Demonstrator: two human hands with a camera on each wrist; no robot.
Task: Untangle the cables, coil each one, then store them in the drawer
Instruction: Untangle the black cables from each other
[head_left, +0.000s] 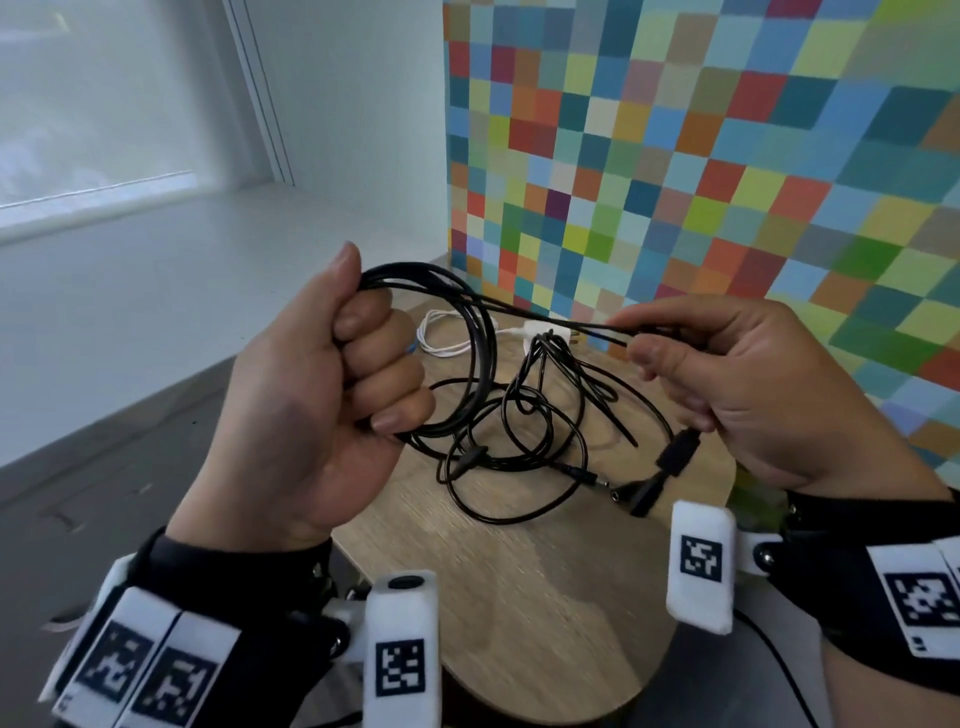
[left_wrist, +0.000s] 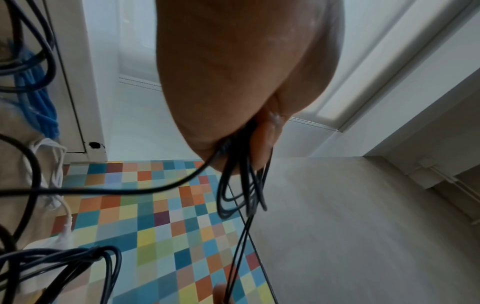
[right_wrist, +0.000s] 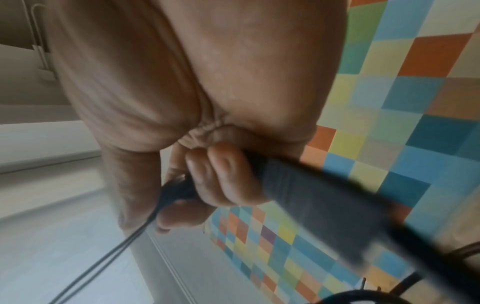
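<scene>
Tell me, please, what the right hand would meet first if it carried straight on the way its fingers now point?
Probably the left hand. The right hand points leftward along the taut black cable stretched between them, and nothing else crosses that line. Depth between them is hard to judge.

Left hand (head_left: 322, 395) fisted around a coiled black cable (head_left: 475, 338), right hand (head_left: 737, 384) pinching its taut strand, more tangled black cables (head_left: 524, 441) and a white charger cable (head_left: 441, 338) below — on a round wooden table (head_left: 519, 597), checkered multicoloured wall (head_left: 727, 156) behind.
</scene>
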